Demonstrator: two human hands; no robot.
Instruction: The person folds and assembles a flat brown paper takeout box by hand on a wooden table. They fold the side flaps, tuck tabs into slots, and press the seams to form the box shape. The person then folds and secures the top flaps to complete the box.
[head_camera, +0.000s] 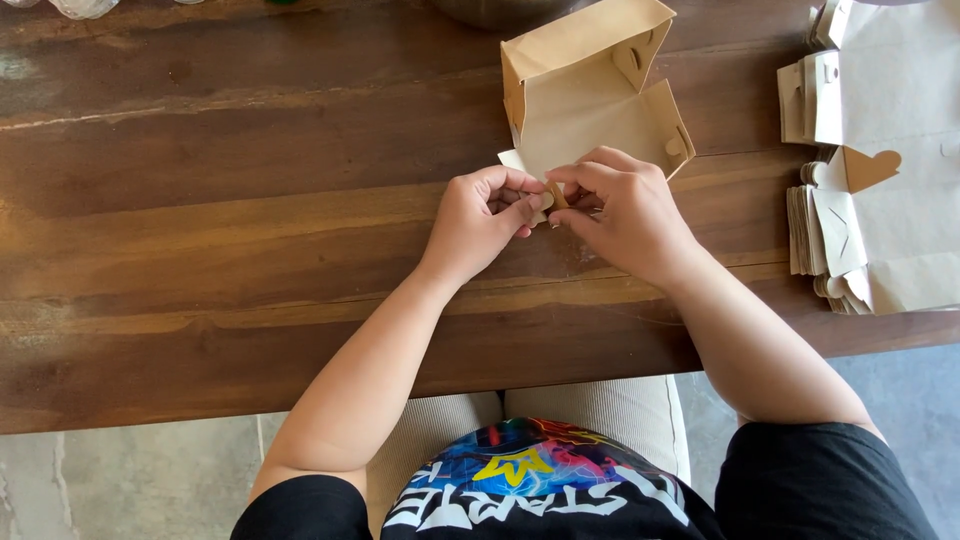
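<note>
Looks like a home dining spot or small packing corner: worn dark wooden surface (200, 250), grey stone tile floor (130, 480), ribbed beige seat cushion (590, 410), and stacks of flat kraft paper boxes (825, 230) piled alongside.

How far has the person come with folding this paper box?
Done: the far walls of the brown paper box stand up. In hand: the left hand and right hand pinch its near flap. Left: the near side is open, and stacks of flat blanks wait at right.
</note>
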